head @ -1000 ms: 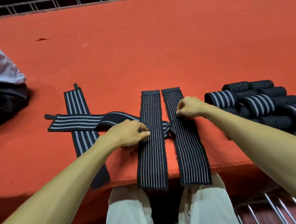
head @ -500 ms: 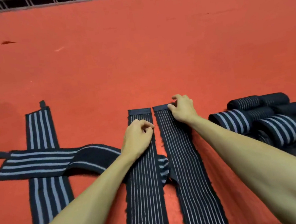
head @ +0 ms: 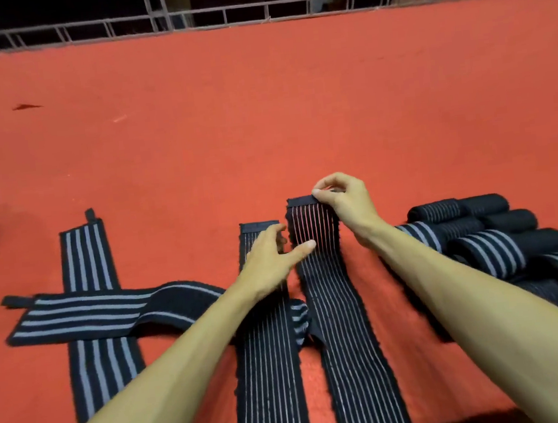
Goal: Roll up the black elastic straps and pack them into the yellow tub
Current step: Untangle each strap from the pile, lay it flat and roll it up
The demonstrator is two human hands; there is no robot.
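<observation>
Right hand [head: 345,204] pinches the far end of a thin-striped strap [head: 343,308] on the red tabletop [head: 260,110]; left hand [head: 268,257], held loose, apparently presses it with the thumb.

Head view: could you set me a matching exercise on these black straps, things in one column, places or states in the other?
Things:
1. right thin-striped black elastic strap
2. left thin-striped black elastic strap
3. two wide-striped black elastic straps
4. rolled black elastic straps

States:
A. piled at the right of the red mat
B. far end pinched by the right hand
C. crossed over each other at the left
D. lying flat, partly beneath the left hand

Pairs: 1-B, 2-D, 3-C, 4-A.
</observation>
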